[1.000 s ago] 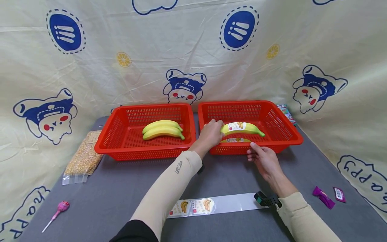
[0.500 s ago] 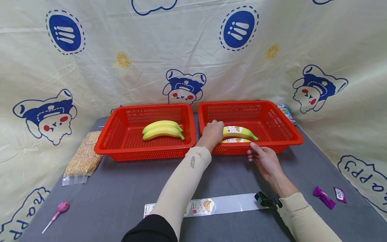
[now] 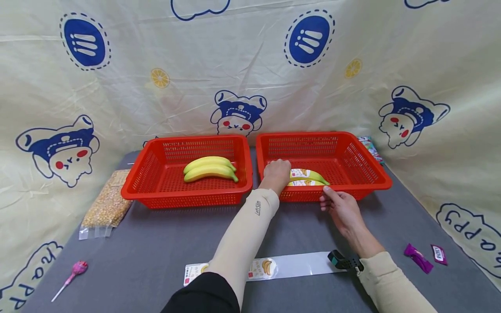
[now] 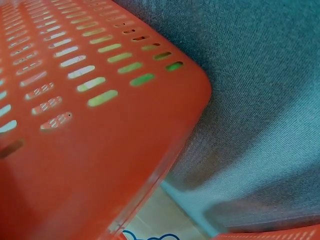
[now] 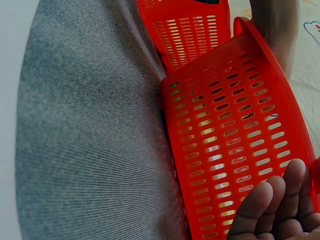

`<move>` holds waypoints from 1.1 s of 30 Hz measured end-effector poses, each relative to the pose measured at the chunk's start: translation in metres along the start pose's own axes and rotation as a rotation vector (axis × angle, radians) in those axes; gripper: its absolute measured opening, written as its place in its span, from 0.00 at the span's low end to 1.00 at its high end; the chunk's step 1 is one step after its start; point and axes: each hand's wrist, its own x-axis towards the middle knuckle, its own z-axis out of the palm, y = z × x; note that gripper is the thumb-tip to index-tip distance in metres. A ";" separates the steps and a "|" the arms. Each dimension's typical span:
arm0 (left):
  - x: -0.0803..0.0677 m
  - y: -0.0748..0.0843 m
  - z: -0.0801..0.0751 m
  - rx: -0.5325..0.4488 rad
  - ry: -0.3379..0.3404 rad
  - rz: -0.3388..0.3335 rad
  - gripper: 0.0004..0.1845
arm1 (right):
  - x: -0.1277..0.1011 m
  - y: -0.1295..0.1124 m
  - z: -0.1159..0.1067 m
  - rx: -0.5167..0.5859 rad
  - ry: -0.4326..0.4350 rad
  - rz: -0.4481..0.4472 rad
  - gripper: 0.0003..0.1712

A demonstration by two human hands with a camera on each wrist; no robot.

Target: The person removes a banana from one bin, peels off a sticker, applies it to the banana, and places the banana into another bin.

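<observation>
In the head view my left hand reaches over the near rim of the right-hand red basket. It holds the left end of a yellow banana with a white label; its fingertips are hidden. A second labelled banana lies just in front, partly behind the rim. My right hand grips this basket's near rim, thumb on top. The right wrist view shows its fingers against the slotted outer wall. The left wrist view shows a basket wall, but no hand.
To the left stands another red basket with yellow bananas. A sticker strip lies in front, partly under my left arm. A bag of corn kernels and a lollipop are at left, purple-wrapped sweets at right.
My left hand has lowered the labelled banana toward the near side of the right basket, so it now lies close behind the other one. The right hand has stayed at the rim.
</observation>
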 end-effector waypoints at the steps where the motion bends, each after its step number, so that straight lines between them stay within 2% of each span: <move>1: 0.000 0.000 0.000 -0.001 0.000 0.001 0.18 | 0.000 0.000 0.000 0.001 -0.001 -0.002 0.11; 6: 0.000 -0.001 -0.001 -0.046 0.016 0.023 0.18 | 0.001 0.001 0.000 0.000 -0.001 -0.003 0.12; 11: -0.007 -0.004 -0.005 -0.160 0.137 0.081 0.15 | 0.001 0.002 0.001 -0.004 0.000 -0.001 0.11; 16: -0.024 -0.008 -0.012 -0.290 0.253 0.131 0.13 | 0.001 0.000 0.001 0.000 0.004 0.006 0.15; 20: -0.042 -0.015 -0.018 -0.363 0.306 0.133 0.14 | 0.001 -0.002 0.000 0.002 -0.005 0.003 0.16; 25: -0.067 -0.030 -0.024 -0.478 0.324 0.138 0.16 | 0.002 -0.002 0.000 0.003 -0.020 0.007 0.14; 29: -0.083 -0.048 -0.028 -0.564 0.320 0.158 0.15 | 0.001 -0.002 0.000 -0.014 -0.033 0.010 0.17; 33: -0.097 -0.068 -0.031 -0.625 0.311 0.161 0.14 | -0.005 -0.001 0.003 -0.106 -0.071 0.018 0.22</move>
